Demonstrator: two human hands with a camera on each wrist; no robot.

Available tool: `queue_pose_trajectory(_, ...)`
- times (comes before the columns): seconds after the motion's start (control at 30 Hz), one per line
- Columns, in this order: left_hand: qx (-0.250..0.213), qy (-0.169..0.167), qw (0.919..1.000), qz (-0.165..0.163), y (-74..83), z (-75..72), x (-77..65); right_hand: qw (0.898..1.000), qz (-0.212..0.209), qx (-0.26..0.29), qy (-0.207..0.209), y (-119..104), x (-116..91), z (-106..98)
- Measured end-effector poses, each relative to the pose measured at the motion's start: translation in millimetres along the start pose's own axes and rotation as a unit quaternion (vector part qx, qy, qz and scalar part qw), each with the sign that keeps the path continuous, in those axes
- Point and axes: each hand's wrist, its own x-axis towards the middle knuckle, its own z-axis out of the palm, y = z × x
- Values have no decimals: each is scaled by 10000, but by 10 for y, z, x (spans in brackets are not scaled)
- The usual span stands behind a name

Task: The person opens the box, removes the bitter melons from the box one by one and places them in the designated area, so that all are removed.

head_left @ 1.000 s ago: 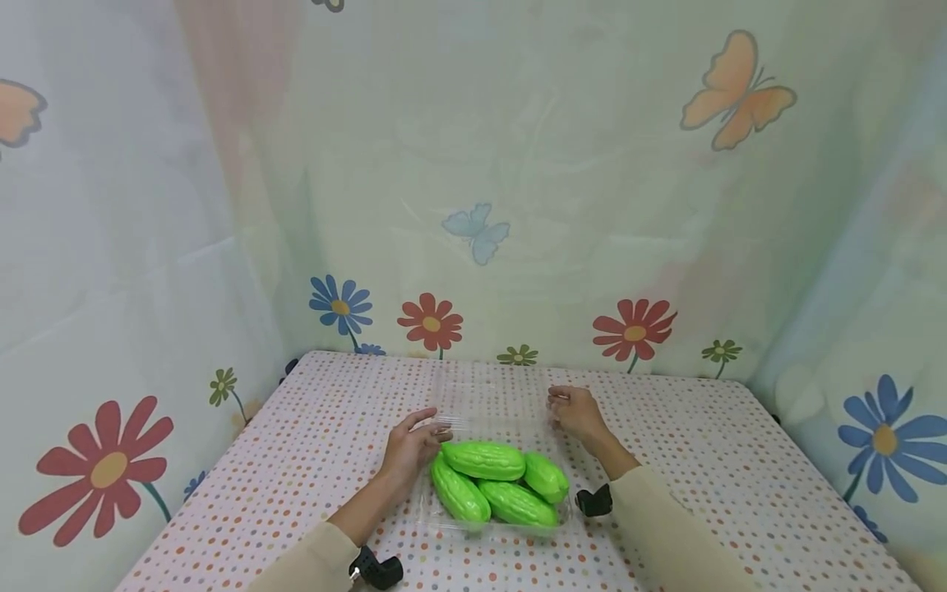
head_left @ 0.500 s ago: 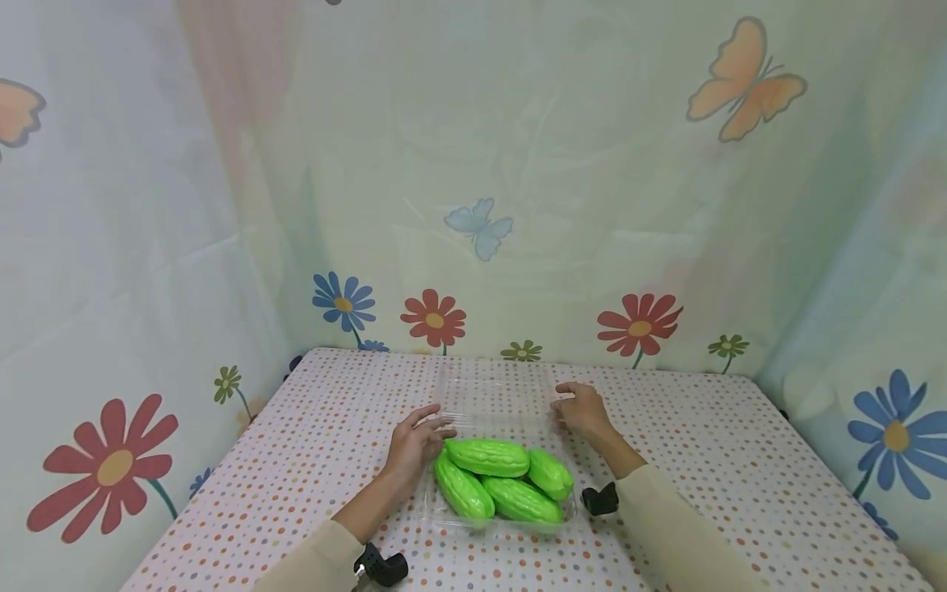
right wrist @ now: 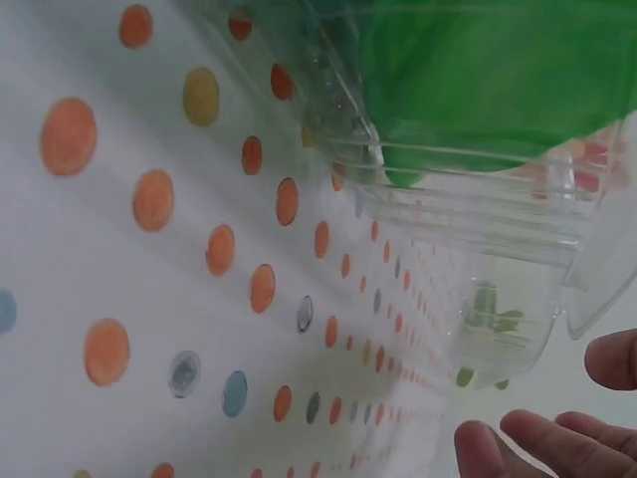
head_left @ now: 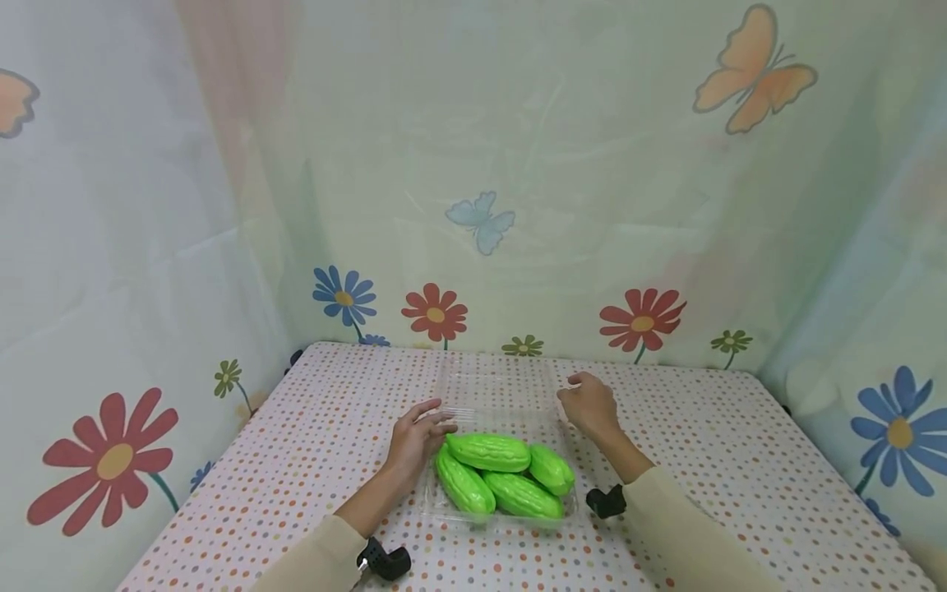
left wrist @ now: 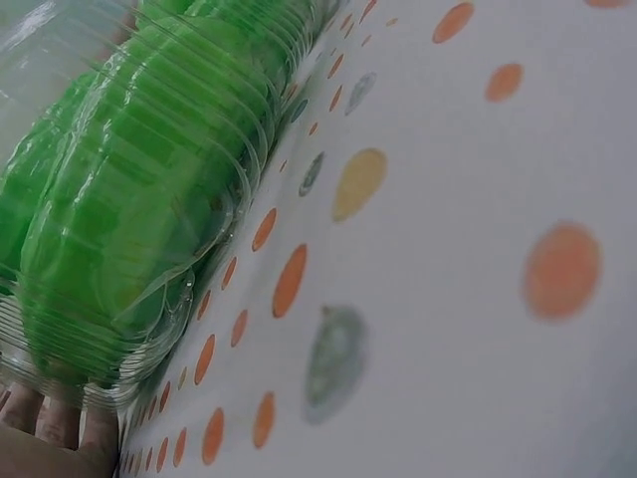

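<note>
A clear plastic clamshell box [head_left: 436,511] lies with its lid [head_left: 499,385] folded back. In its base are several bright green bitter melons [head_left: 488,453]. My left hand [head_left: 414,436] is at the box's back left corner; in the left wrist view its fingers [left wrist: 58,423] touch the ribbed end, partly hidden behind it. My right hand [head_left: 592,407] hovers just right of the lid, fingers loosely bent. In the right wrist view, a gap shows between its fingertips [right wrist: 480,448] and the clear plastic, with nothing held.
The box stands on a table covered by a dotted cloth [head_left: 296,460]. A curtain printed with flowers and butterflies [head_left: 385,164] encloses the table at the back and both sides. Small black cameras are strapped at both wrists.
My right hand has moved slightly right, away from the lid's edge. My left hand stays at the box's corner. The melons and box keep their places, while the head view has shifted a little.
</note>
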Motion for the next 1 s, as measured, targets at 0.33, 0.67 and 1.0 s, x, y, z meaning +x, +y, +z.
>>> queue_pose_trajectory(0.33,-27,19,10000,4,9,16,17,9976,-528,437,31,-141,-130,-93)
queue_pose_trajectory(0.67,27,52,10000,-54,-7,-5,-1,9897,-1128,712,-510,-311,-309,-20)
queue_pose_trajectory(1.0,89,206,9997,45,1,19,-9,9818,-1496,648,-975,-381,-394,0)
